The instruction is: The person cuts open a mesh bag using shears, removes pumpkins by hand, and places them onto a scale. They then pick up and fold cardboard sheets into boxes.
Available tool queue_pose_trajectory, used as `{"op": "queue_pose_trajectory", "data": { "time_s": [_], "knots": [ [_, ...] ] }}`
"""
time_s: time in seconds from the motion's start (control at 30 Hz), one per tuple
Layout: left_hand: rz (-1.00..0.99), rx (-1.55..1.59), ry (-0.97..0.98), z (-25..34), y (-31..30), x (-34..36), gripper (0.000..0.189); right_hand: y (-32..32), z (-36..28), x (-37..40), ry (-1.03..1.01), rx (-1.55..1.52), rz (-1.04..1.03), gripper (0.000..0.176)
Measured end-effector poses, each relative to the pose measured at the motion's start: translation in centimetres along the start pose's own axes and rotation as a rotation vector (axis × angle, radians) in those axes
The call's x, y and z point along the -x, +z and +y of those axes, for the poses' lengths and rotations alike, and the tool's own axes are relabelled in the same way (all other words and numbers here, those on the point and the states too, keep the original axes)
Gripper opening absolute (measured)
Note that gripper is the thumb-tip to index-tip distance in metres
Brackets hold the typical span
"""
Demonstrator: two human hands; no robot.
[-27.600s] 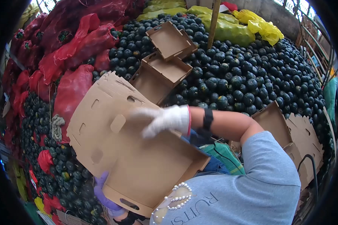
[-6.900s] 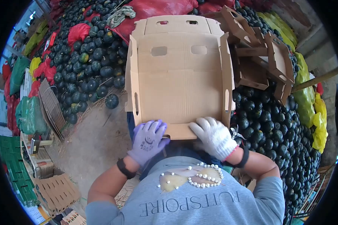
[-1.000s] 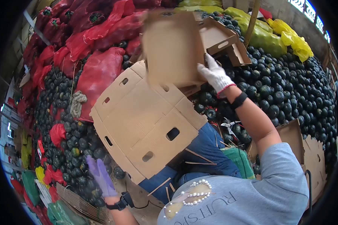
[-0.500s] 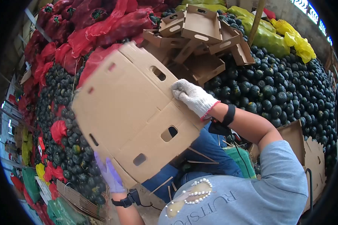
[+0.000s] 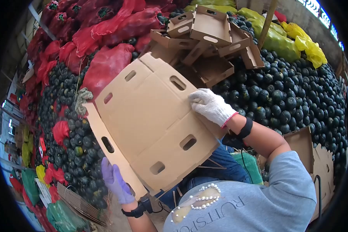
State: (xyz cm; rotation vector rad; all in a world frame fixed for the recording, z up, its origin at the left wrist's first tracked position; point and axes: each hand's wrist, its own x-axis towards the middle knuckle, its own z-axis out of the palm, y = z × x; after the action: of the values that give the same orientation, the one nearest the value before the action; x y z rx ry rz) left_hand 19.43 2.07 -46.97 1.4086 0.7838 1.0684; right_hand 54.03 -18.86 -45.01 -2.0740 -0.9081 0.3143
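A brown cardboard box blank [image 5: 150, 116] with several oval hand holes lies tilted across my lap. Its left flap [image 5: 111, 149] is bent up along a crease. My right hand [image 5: 212, 106], in a white knit glove with a red cuff edge, is closed on the blank's right side, the fingers curled over the edge. In a purple glove, my left hand [image 5: 118, 183] rests against the outside of the left flap near its lower end, fingers stretched out and a little apart. The underside of the blank is hidden.
Folded cardboard trays [image 5: 210, 27] are piled at the back. Dark green squashes [image 5: 282, 96] are heaped at right and left. Red mesh sacks [image 5: 108, 67] fill the back left, yellow-green sacks [image 5: 274, 40] the back right. More cardboard [image 5: 323, 170] stands at my right.
The blank has shifted right and slightly down with both hands. Its left flap now stands bent up from the main panel. The right hand keeps its hold.
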Motion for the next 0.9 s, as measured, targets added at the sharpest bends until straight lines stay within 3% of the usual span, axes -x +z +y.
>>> {"op": "queue_pose_trajectory", "data": {
  "time_s": [0.03, 0.1, 0.17, 0.2, 0.23, 0.3, 0.37, 0.43, 0.47, 0.57, 0.63, 0.67, 0.7, 0.73, 0.77, 0.83, 0.9],
  "knots": [
    [0.0, 0.086, 0.02, 0.2, -0.2, 0.3, 0.046, -0.6, -0.2, 0.1, 0.002, 0.001, 0.001, 0.032],
    [0.046, -0.079, 0.111, 0.3, -1.9, 0.1, 0.044, -2.0, -0.9, 0.4, 0.261, -0.108, -0.12, 0.034],
    [-0.037, -0.818, 0.758, 1.5, -2.9, 0.0, 0.046, -1.9, -0.2, 1.5, 0.162, -0.358, 0.048, 0.035],
    [-0.174, -1.195, 0.804, 3.3, -3.6, 0.1, 0.049, -1.8, 0.7, 1.3, -0.016, -0.419, 0.142, 0.032],
    [-0.175, -1.191, 0.803, 3.3, -2.9, 0.0, 0.049, -1.9, 1.3, 1.1, -0.196, -0.476, 0.234, 0.029],
    [-0.119, -0.561, 0.257, 3.4, -1.4, 0.0, 0.055, -4.6, -0.2, 0.2, -0.032, -0.448, -0.056, 0.033],
    [-0.196, -0.545, -0.129, 3.5, -3.8, -0.4, 0.061, -4.7, 1.8, -1.2, 0.0, -0.464, -0.202, 0.038],
    [-0.303, -0.192, -0.071, 1.8, -7.2, -1.8, 0.061, -7.0, -0.3, -0.3, 0.042, -0.687, -0.348, 0.05],
    [-0.295, -0.193, -0.076, 1.5, -7.8, -1.5, 0.061, -8.3, -1.4, 1.1, 0.045, -1.034, -0.425, 0.054],
    [-0.175, -0.501, -0.008, 2.2, -6.4, 1.3, 0.036, -8.2, 0.7, 1.4, -0.184, -0.715, -0.267, 0.048],
    [-0.13, -0.582, -0.06, 2.2, -5.3, 4.1, 0.022, -7.2, -3.4, 3.1, -0.009, -0.503, -0.209, 0.034],
    [-0.123, -0.557, -0.133, 2.0, -4.7, 5.6, 0.015, -6.9, -2.0, 3.1, -0.428, 0.089, -0.216, 0.021],
    [-0.415, -0.701, -0.025, 2.1, -4.3, 6.6, 0.019, -6.4, -1.6, 3.7, -0.693, 0.249, -0.299, 0.019],
    [-0.708, -0.832, 0.085, 2.2, -4.0, 7.3, 0.023, -5.8, -0.4, 4.4, -0.765, 0.35, -0.346, 0.02],
    [-0.766, -0.815, 0.032, 1.1, -4.5, 8.9, 0.029, -5.4, 0.8, 5.4, -0.837, 0.454, -0.394, 0.022],
    [-0.813, -0.798, -0.031, -0.1, -5.0, 10.4, 0.035, -5.3, 1.7, 7.2, -0.801, 0.477, -0.703, 0.026],
    [-0.949, -0.605, 0.187, 0.0, -4.1, 10.5, 0.051, -5.6, -0.7, 7.8, -0.799, 0.312, -0.835, 0.034]
  ]
}}
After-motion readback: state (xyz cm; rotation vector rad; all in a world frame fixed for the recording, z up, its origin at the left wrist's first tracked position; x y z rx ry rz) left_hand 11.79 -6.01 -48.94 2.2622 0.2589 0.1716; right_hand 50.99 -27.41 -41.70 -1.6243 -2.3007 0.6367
